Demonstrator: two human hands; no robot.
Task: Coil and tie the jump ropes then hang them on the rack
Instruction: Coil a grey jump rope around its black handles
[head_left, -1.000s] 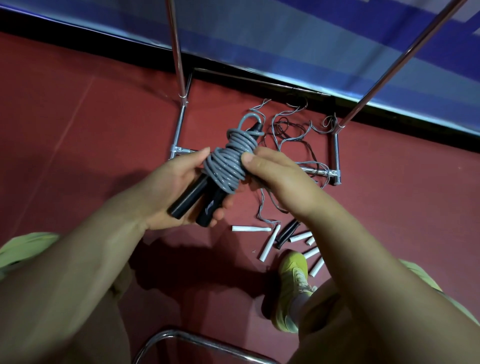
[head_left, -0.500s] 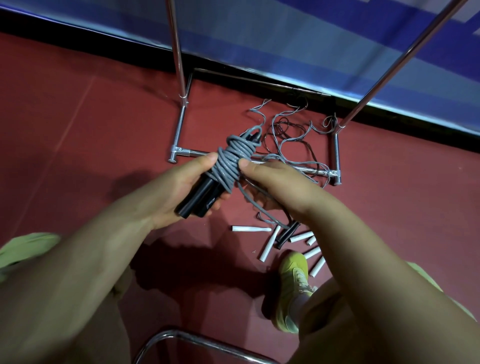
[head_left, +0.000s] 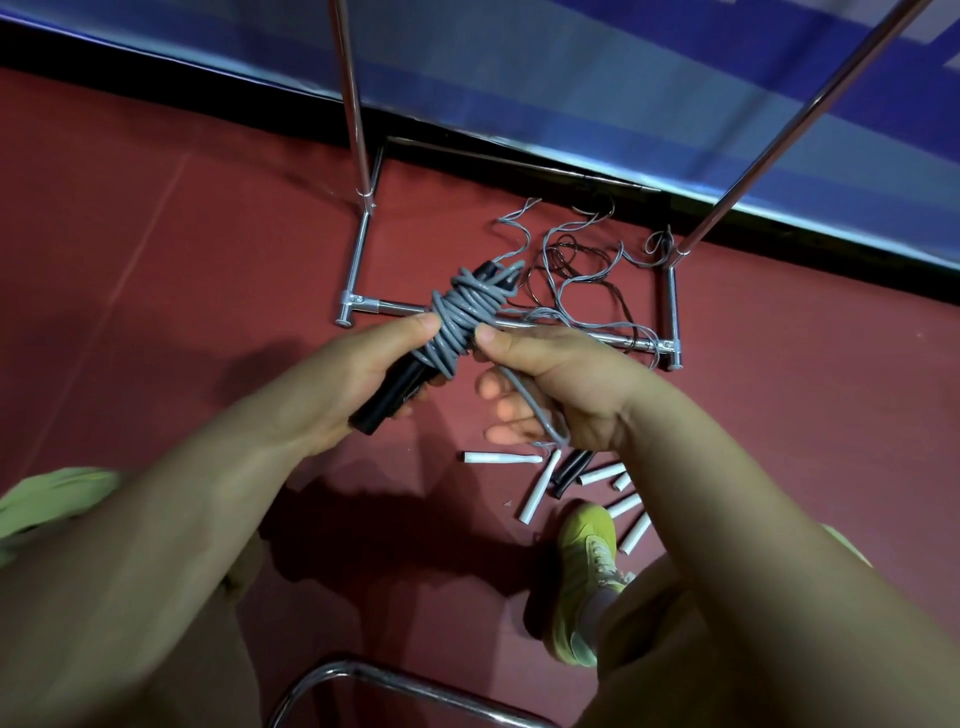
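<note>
Head view: we hold the coiled grey jump rope (head_left: 462, 317) in the air above the rack's base bar (head_left: 395, 307). Our left hand (head_left: 348, 384) wraps around its two black handles (head_left: 387, 402), thumb pressed on the coil. Our right hand (head_left: 561, 384) pinches the coil's side, a loose strand running through the palm. On the red floor (head_left: 182, 260) lie more tangled ropes (head_left: 582, 270) and white handles (head_left: 501, 458). We can read no writing or labels.

rack bars (head_left: 561, 332) beyond hands, loose ropes (head_left: 582, 270) below
</note>
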